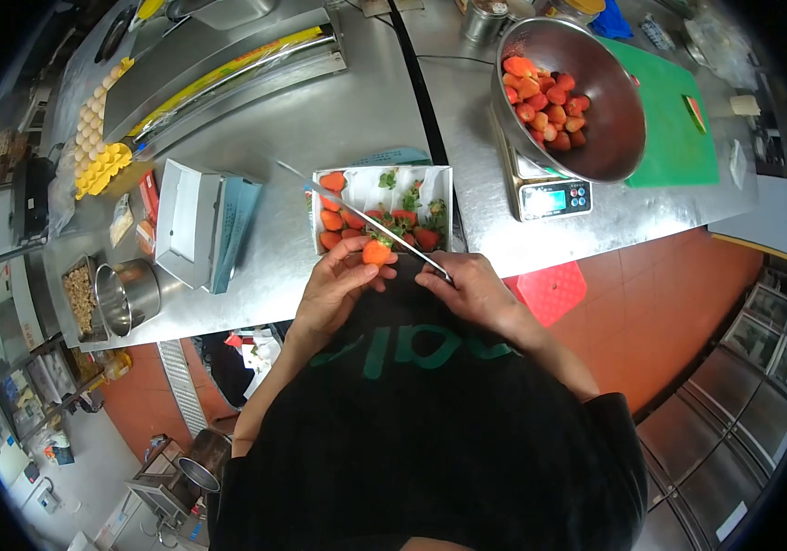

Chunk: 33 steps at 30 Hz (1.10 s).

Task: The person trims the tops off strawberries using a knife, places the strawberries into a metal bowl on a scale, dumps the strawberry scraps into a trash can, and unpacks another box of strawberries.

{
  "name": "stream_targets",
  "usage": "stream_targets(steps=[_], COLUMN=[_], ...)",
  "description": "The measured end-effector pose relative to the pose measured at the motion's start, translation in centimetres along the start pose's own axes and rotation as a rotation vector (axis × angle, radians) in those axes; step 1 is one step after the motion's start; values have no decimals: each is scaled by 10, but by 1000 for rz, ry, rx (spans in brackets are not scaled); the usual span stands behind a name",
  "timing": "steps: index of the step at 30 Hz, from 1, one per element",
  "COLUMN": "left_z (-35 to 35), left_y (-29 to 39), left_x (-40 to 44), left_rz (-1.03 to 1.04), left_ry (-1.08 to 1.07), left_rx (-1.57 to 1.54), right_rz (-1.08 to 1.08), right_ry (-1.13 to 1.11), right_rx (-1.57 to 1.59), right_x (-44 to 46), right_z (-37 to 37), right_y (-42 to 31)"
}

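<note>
While half-curled left hand (pixel 336 283) pinches strawberry (pixel 376 253), closed right hand (pixel 469 286) grips knife (pixel 370 221); trimming seems current step, next cut needing blade (pixel 341 202) against leaves (pixel 380 237).

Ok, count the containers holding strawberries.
2: the white box on the steel counter, just beyond the left hand, and the metal bowl on the digital scale. No others show, though some could be hidden.

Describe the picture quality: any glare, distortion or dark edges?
Head view: strong fisheye bending, black corners; head view: glare on the steel counter near the scale; head view: the knife and the strawberry in the left hand are clear enough to make out.
</note>
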<state>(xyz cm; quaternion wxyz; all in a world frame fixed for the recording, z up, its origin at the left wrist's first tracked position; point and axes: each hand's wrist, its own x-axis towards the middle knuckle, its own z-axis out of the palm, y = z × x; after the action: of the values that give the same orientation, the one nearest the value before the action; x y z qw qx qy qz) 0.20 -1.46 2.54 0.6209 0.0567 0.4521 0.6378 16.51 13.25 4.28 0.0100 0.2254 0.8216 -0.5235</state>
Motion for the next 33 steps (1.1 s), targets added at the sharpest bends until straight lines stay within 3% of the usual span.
stream_targets(steps=[2,8,13,16,20,22,25,28,30,33], left_z=[6,0,2,13,8,14,6,22,40,95], left_y=[0,-14,-18,-13,-16,-8,0,19,32,59], left_x=[1,8,5,1,1,-1,-2,-9,-2,27], left_rz=[12,58,196,145,192,147,86,217,190,71], left_ry=[13,141,101,141,72,164,110,85,35,-20], left_rx=[22,75,156,-37,-33,63,61,75,112,231], right_rz=[-172,-280,-261,-244,-224,-219,-138,-63,-97,-89], right_ry=[114,187,114,106,95,93,75,81,105,115], right_rx=[-77,-353,-383,-401,-438,-398,-367,-360,-179,-246], right_x=[1,-5,-6,-7,-7,-5,-2,-4,-5,1], right_z=[5,10,10,9,10,12,16,17,17,28], right_y=[2,-11,-13,-15,-13,-8,17,30,24,40])
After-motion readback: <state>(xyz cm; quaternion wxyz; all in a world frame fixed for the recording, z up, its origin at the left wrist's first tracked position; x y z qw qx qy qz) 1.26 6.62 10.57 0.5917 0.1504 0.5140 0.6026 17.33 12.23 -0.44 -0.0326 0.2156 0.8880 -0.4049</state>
